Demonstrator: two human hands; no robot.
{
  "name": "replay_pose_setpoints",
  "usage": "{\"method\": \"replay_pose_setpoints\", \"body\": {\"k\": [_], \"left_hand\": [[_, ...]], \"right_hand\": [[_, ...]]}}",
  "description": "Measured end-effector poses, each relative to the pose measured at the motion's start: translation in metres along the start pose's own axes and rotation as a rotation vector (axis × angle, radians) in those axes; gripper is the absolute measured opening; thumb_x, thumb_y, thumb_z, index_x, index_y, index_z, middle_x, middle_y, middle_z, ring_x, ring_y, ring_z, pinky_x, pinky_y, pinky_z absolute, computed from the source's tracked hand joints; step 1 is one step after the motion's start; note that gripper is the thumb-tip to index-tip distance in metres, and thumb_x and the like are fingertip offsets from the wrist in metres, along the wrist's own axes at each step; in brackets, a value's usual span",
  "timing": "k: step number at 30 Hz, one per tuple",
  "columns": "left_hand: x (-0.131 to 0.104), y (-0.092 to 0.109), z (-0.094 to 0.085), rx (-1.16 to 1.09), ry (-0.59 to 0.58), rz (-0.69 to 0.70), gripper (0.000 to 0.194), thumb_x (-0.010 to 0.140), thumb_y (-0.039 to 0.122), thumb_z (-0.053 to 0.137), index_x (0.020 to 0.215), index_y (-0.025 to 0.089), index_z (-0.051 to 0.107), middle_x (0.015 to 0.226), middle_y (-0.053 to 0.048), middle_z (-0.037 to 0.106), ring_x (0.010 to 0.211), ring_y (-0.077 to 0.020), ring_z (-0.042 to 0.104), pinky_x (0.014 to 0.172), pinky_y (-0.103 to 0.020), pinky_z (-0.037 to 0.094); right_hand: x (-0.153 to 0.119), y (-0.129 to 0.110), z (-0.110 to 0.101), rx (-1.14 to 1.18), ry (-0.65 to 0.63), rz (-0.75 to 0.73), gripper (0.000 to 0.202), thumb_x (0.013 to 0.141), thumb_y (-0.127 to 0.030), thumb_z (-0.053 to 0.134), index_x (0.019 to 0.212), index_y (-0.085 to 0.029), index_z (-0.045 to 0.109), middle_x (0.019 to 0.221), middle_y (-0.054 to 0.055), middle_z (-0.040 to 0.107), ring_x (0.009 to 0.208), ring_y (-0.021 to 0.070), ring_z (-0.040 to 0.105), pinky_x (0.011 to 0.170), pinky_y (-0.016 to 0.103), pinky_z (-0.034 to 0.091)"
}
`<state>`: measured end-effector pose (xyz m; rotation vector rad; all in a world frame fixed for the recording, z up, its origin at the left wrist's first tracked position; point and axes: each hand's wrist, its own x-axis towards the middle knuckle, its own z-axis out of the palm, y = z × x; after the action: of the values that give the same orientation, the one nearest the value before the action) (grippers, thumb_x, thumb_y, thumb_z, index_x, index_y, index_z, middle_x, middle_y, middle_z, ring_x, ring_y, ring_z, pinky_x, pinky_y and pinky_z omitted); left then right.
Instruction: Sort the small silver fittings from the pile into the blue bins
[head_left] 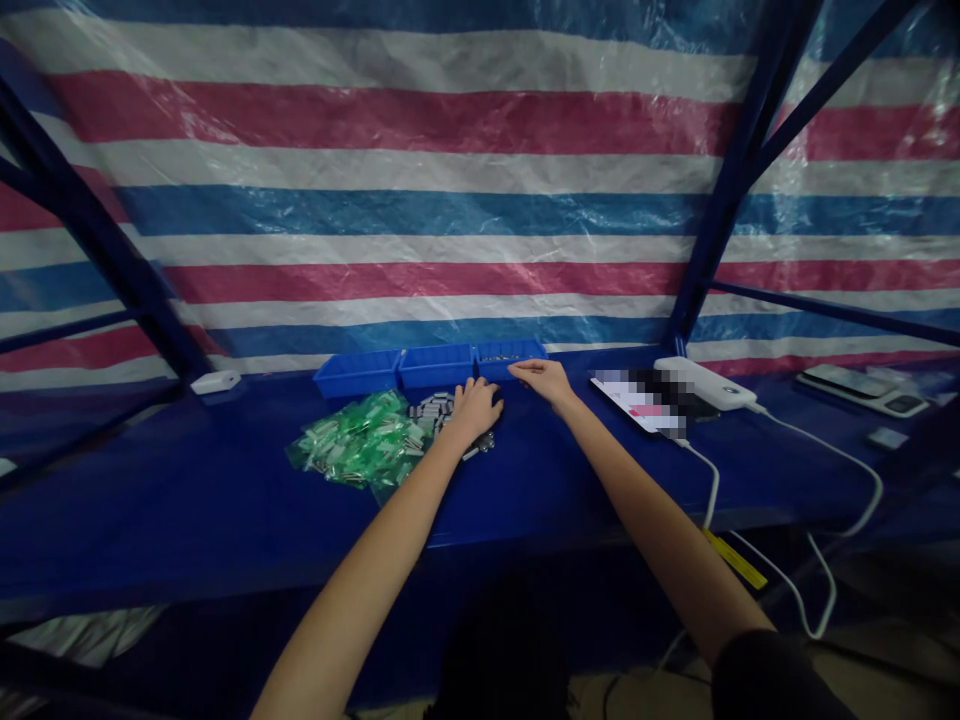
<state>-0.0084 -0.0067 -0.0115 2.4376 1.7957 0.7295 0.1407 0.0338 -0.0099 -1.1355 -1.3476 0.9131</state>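
Observation:
My left hand (475,408) lies over a heap of small grey metal pieces (432,410), its fingers spread and resting on them. To the right, my right hand (543,378) is closed in a pinch just in front of the rightmost blue bin (534,348). What the pinching fingers hold, if anything, is too small to make out. Some small pieces lie inside that bin. Left of the metal heap is a pile of green-tinted clear plastic bags (360,440) with small parts in them.
Two more blue bins, a middle bin (438,368) and a left bin (357,374), stand in the row. At right lie a phone (630,402), a white power bank (703,382) with cables, and a scale (862,388). A white device (215,381) sits far left. Blue posts (705,240) frame the table.

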Motion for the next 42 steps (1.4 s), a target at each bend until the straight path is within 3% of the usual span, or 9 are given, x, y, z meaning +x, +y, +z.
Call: {"method": "replay_pose_setpoints", "body": {"k": [4, 8, 10, 14, 18, 25, 31, 37, 42], "left_hand": [[0.001, 0.001, 0.002, 0.077, -0.038, 0.049, 0.024, 0.081, 0.024, 0.050, 0.099, 0.019, 0.064, 0.109, -0.014, 0.058, 0.105, -0.0312, 0.046, 0.093, -0.048, 0.030], [0.004, 0.002, 0.000, 0.078, -0.005, 0.037, 0.022, 0.080, 0.020, 0.050, 0.095, 0.020, 0.066, 0.105, -0.013, 0.062, 0.104, -0.0309, 0.049, 0.093, -0.047, 0.031], [0.005, 0.002, -0.002, 0.015, 0.012, -0.027, 0.021, 0.078, 0.017, 0.051, 0.093, 0.020, 0.066, 0.103, -0.012, 0.064, 0.103, -0.0307, 0.052, 0.091, -0.045, 0.033], [0.008, 0.002, -0.006, -0.187, 0.152, -0.232, 0.026, 0.077, 0.013, 0.048, 0.095, 0.021, 0.066, 0.099, -0.008, 0.068, 0.099, -0.0268, 0.058, 0.087, -0.039, 0.038], [0.012, 0.000, -0.010, -0.328, 0.325, -0.386, 0.027, 0.076, 0.013, 0.046, 0.093, 0.021, 0.065, 0.094, -0.005, 0.068, 0.094, -0.0212, 0.060, 0.083, -0.032, 0.041], [0.012, 0.001, -0.012, -0.399, 0.272, -0.422, 0.022, 0.076, 0.018, 0.049, 0.091, 0.020, 0.066, 0.092, -0.003, 0.068, 0.090, -0.0180, 0.061, 0.081, -0.028, 0.042], [0.009, 0.005, -0.008, -0.307, 0.064, -0.395, 0.021, 0.076, 0.022, 0.049, 0.087, 0.019, 0.068, 0.097, -0.007, 0.069, 0.094, -0.0223, 0.061, 0.083, -0.031, 0.041], [0.011, 0.001, -0.005, -0.369, 0.138, -0.410, 0.024, 0.078, 0.025, 0.050, 0.096, 0.017, 0.064, 0.098, -0.008, 0.068, 0.091, -0.0207, 0.061, 0.079, -0.029, 0.042], [0.013, -0.001, -0.005, -0.523, 0.149, -0.372, 0.027, 0.081, 0.035, 0.048, 0.085, 0.015, 0.066, 0.088, -0.009, 0.069, 0.085, -0.0225, 0.061, 0.074, -0.028, 0.042]], "right_hand": [[0.005, 0.004, -0.003, -0.015, 0.018, 0.013, 0.024, 0.061, -0.032, 0.072, 0.078, -0.015, 0.072, 0.066, 0.005, 0.069, 0.067, 0.0174, 0.064, 0.067, 0.029, 0.053], [0.008, -0.001, -0.001, 0.141, -0.146, -0.105, 0.044, 0.070, -0.029, 0.066, 0.113, -0.021, 0.061, 0.104, 0.007, 0.068, 0.091, 0.0188, 0.064, 0.075, 0.031, 0.053], [0.008, -0.002, 0.002, 0.126, -0.197, -0.158, 0.044, 0.074, -0.024, 0.063, 0.118, -0.022, 0.058, 0.112, 0.007, 0.065, 0.099, 0.0193, 0.062, 0.081, 0.033, 0.052], [0.006, 0.003, 0.006, -0.154, -0.202, -0.315, 0.029, 0.075, -0.012, 0.056, 0.102, -0.016, 0.067, 0.105, 0.009, 0.068, 0.098, 0.0199, 0.062, 0.091, 0.035, 0.047], [0.001, 0.015, 0.009, -0.520, -0.242, -0.493, 0.031, 0.077, -0.012, 0.053, 0.105, -0.017, 0.066, 0.110, 0.008, 0.065, 0.104, 0.0207, 0.059, 0.095, 0.037, 0.043], [-0.005, 0.017, 0.012, -0.841, -0.312, -0.495, 0.025, 0.081, -0.019, 0.054, 0.102, -0.019, 0.067, 0.108, 0.006, 0.066, 0.102, 0.0201, 0.059, 0.092, 0.034, 0.044], [-0.007, 0.012, 0.012, -0.816, -0.230, -0.405, 0.018, 0.075, -0.021, 0.061, 0.090, -0.021, 0.070, 0.095, 0.004, 0.070, 0.092, 0.0212, 0.063, 0.081, 0.032, 0.048], [-0.006, 0.010, 0.010, -0.671, -0.225, -0.394, 0.021, 0.067, -0.018, 0.064, 0.087, -0.021, 0.069, 0.080, 0.002, 0.071, 0.075, 0.0171, 0.065, 0.068, 0.026, 0.049], [-0.010, -0.006, 0.012, -0.407, -0.138, -0.446, 0.028, 0.068, -0.028, 0.064, 0.093, -0.017, 0.067, 0.078, 0.004, 0.070, 0.070, 0.0157, 0.065, 0.064, 0.025, 0.050]]}}
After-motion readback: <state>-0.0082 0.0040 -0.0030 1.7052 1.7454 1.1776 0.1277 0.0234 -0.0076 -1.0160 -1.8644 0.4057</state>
